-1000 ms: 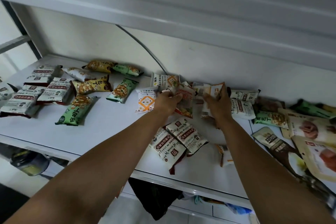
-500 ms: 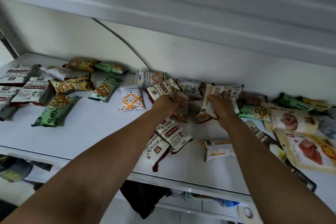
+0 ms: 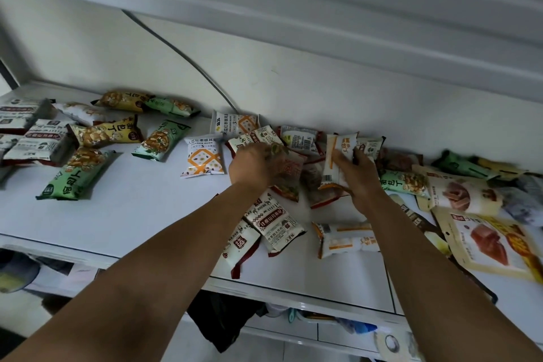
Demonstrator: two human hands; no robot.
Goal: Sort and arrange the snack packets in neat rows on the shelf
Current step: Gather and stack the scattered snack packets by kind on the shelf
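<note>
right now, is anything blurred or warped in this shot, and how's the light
Head view: dim, flat light, no glare. Head view: left hand and its reddish packet smear with motion; right hand grips a sharper white-orange packet. Head view: wide lens bows the shelf.

Bare shelf (image 3: 123,214) betw. packet clusters (image 3: 88,141)

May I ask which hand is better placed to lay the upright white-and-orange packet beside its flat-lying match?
Right: the right hand grips the white-and-orange packet, and its match lies beside that forearm; the left hand holds a reddish packet.
</note>
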